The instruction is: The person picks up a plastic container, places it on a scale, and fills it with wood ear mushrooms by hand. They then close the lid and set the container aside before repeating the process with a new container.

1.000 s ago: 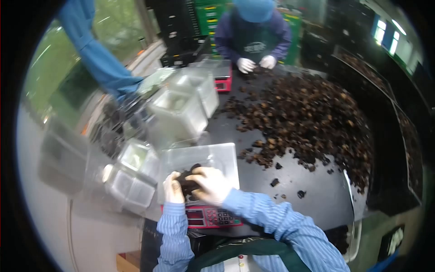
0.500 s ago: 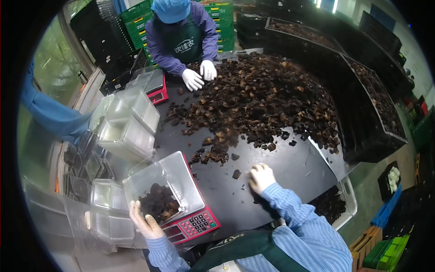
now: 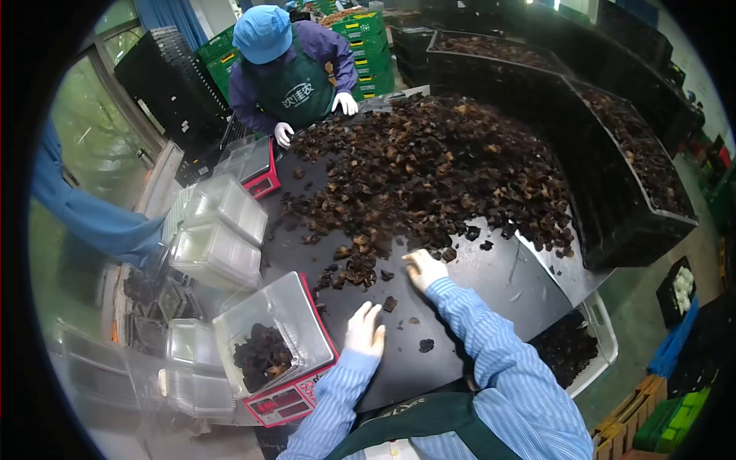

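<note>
Nearest, at the table's near-left corner, a red scale (image 3: 280,402) carrying a clear plastic box (image 3: 303,310), lid thrown back. Inside the box, a small mound of dark pieces (image 3: 262,356) covering only part of the floor, the rest showing bare. Judged from that, filling begun but well short of done, with plenty of room left.

Just right of the box, left hand (image 3: 365,331) in a white glove, laid palm-down on the black table (image 3: 475,307), fingers spread and straight, holding nothing. Two loose bits near it, one bit (image 3: 389,304) just beyond the fingertips and another (image 3: 426,345) to its right.

A little farther, right hand (image 3: 424,268), gloved too, reaching to the near fringe of the heap (image 3: 437,161), fingers curled down over some scraps there. Cannot tell whether anything is actually pinched.

Heap itself: wrinkled, curled, dry-looking flakes, dark brown to black with some tan undersides, thick in the middle, thinning to scattered crumbs at the near edge. By far the larger share unpacked.

Left of the table, stacks of empty clear boxes (image 3: 218,230), and lower down some already holding dark contents (image 3: 142,287).

At the far end, a co-worker (image 3: 287,77) in blue cap and green apron, both gloved hands at the heap's far edge, beside a second scale (image 3: 257,165).

Right and beyond, black crates (image 3: 636,176) loaded with more of the same
</note>
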`<state>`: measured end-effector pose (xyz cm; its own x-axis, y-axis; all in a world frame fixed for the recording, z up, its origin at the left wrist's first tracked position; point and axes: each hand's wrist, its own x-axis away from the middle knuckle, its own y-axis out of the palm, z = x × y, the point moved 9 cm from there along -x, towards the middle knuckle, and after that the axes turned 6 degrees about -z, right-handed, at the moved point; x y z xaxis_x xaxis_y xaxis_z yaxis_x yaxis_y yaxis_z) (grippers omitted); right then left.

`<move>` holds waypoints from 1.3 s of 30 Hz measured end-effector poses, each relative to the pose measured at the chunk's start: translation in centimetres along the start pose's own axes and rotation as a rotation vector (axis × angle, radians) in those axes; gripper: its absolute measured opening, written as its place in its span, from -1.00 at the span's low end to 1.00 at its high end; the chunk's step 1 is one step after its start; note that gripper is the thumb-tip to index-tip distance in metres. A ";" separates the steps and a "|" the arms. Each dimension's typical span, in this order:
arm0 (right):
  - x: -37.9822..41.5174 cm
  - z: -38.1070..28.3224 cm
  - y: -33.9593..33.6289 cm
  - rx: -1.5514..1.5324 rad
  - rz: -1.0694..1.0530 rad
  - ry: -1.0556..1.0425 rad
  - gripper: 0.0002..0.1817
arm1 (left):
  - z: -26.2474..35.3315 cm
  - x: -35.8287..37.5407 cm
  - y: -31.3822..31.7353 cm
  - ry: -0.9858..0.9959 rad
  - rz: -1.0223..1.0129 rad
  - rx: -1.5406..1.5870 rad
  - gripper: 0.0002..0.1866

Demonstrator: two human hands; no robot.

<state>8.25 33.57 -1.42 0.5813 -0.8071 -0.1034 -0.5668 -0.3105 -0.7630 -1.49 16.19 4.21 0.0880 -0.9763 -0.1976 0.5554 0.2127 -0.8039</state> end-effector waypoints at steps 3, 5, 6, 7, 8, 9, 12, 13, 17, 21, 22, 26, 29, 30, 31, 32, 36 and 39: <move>-0.9 -3.7 3.4 0.037 -0.169 -0.156 -0.61 | -2.2 -2.2 4.6 -0.002 -0.069 -0.173 -0.41; -1.2 -4.2 5.3 0.078 -0.298 -0.155 -0.65 | -3.7 -2.8 7.8 -0.041 -0.225 -0.288 -0.37; -1.5 -3.7 5.3 0.062 -0.287 -0.124 -0.71 | -3.1 -2.2 7.7 -0.028 -0.192 -0.418 -0.36; -1.7 -3.0 5.2 0.047 -0.279 -0.094 -0.77 | -2.8 -2.0 8.0 0.047 -0.168 -0.530 -0.41; -1.8 -2.2 4.4 -0.056 -0.142 -0.059 -0.87 | -2.8 -1.4 7.9 0.053 -0.155 -0.457 -0.51; -2.2 -0.9 3.9 -0.194 -0.116 0.048 -0.88 | -2.0 -1.0 7.3 0.058 -0.141 -0.384 -0.60; -2.6 0.8 4.8 -0.355 -0.139 0.117 -0.85 | -2.7 0.4 8.1 -0.098 -0.256 -0.304 -0.80; -2.7 0.2 4.8 -0.324 -0.162 0.122 -0.84 | -2.6 0.8 7.8 -0.149 -0.272 -0.235 -0.82; -2.8 -4.3 4.7 -0.071 -0.111 0.065 -0.75 | 0.3 2.8 5.7 -0.118 -0.208 0.113 -0.84; -4.0 -4.2 8.3 0.035 -0.273 0.037 -0.67 | 2.9 5.7 3.2 -0.169 -0.349 0.482 -0.83; -4.5 -4.0 8.6 -0.051 -0.248 0.017 -0.69 | 3.5 6.5 1.6 -0.206 -0.348 0.562 -0.84; -2.3 -3.5 6.7 -0.797 -0.488 0.380 -0.83 | 1.2 11.8 -0.7 -0.460 -0.422 1.123 -0.84; -2.9 -4.6 4.9 -0.130 -0.238 -0.056 -0.88 | -0.7 14.8 -5.5 -0.552 -0.231 1.204 -0.82; -2.8 -5.1 5.0 -0.128 -0.218 -0.039 -0.92 | -1.5 15.5 -8.1 -0.527 -0.082 1.161 -0.82; -2.7 -6.2 5.5 -0.347 -0.258 0.046 -0.93 | -2.5 16.1 -10.6 -0.498 0.065 1.112 -0.81; -2.6 -8.7 5.4 -0.394 -0.269 -0.017 -0.92 | -4.1 16.8 -13.3 -0.438 0.288 1.047 -0.82; 0.5 -23.1 4.0 -0.504 -0.371 -0.370 -0.90 | -9.0 18.7 -21.8 -0.327 0.780 0.432 -0.80; 2.2 -30.3 5.5 -0.456 -0.389 -0.569 -0.87 | -9.2 16.7 -24.0 -0.330 0.791 -0.059 -0.77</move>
<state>-11.24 14.88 13.50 0.9221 -0.2605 -0.2862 -0.3745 -0.7875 -0.4896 -20.98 -4.88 15.08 0.6720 -0.4998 -0.5464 0.1863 0.8282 -0.5286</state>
